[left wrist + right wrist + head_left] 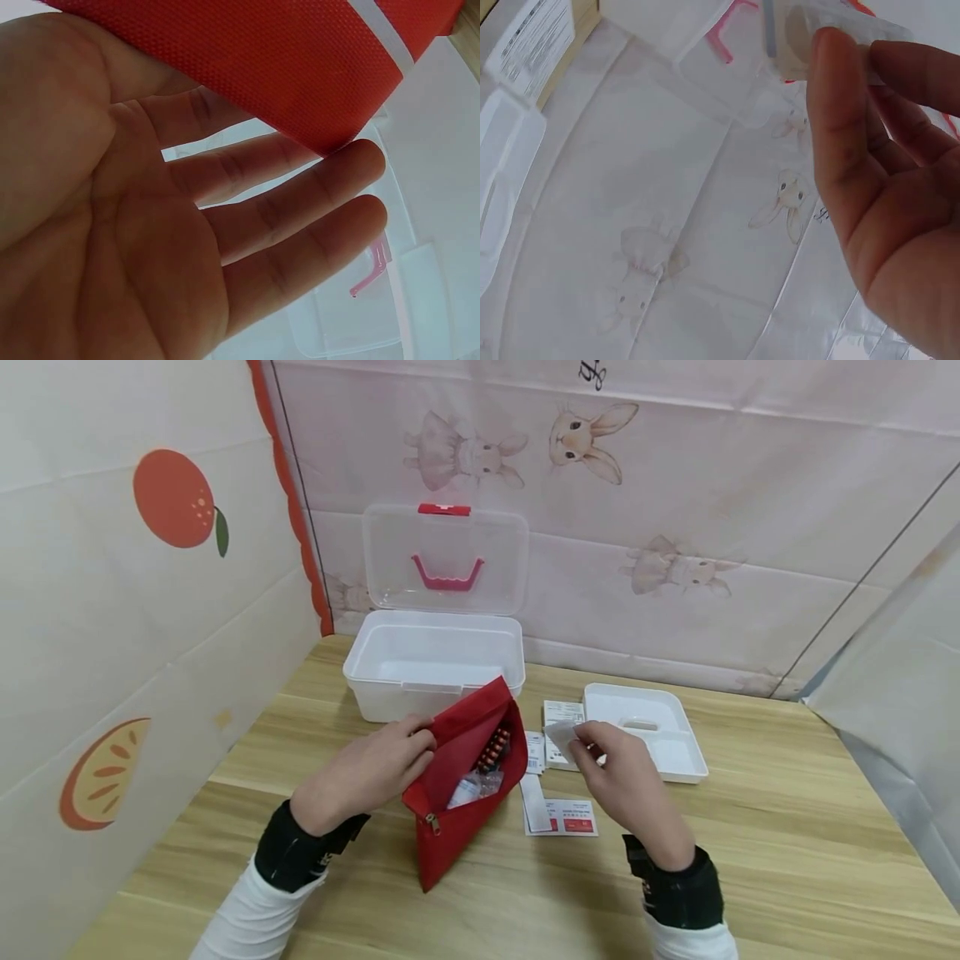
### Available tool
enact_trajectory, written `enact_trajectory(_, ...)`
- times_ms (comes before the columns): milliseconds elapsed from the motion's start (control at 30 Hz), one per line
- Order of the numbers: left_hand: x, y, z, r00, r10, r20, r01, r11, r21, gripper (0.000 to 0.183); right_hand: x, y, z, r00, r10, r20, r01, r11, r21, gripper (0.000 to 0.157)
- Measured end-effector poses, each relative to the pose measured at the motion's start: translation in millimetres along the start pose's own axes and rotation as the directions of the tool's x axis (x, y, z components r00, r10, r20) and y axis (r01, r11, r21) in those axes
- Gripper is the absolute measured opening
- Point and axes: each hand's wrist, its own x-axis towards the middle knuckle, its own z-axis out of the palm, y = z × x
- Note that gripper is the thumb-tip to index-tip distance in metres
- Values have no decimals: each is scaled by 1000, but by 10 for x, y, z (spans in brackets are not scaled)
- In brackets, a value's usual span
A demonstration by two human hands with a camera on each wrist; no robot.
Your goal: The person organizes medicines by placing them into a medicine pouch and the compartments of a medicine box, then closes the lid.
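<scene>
A red zip pouch (457,852) stands tilted on the table, its mouth spread apart. My left hand (367,772) pinches its upper left edge between thumb and fingers; the left wrist view shows the red fabric (285,67) over the fingers. Inside the pouch lie a bundle of reddish-brown pieces (492,749) and a clear plastic packet (468,789) with something white in it. To the right of the pouch, my right hand (622,772) pinches a small flat whitish packet (560,737) between thumb and fingers. In the right wrist view this packet (789,30) looks partly see-through.
Behind the pouch stands a white box (435,647) with its clear lid (390,560) raised. A white divided tray (678,752) lies back right, beside a printed white box (555,760). White strips and a red-and-white card (577,827) lie between the hands.
</scene>
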Motion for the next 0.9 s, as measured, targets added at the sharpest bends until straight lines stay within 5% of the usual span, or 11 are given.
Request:
enact_trajectory(500, -13, 4, -10, 1000, -7, 11, 7, 1000, -18, 18, 55, -195, 446, 983, -178, 36, 170, 972, 162, 17)
enact_trajectory(900, -17, -2, -14, 1000, 0, -13, 0, 1000, -9, 14, 65, -249, 651, 978, -155, 142, 145, 987, 73, 18)
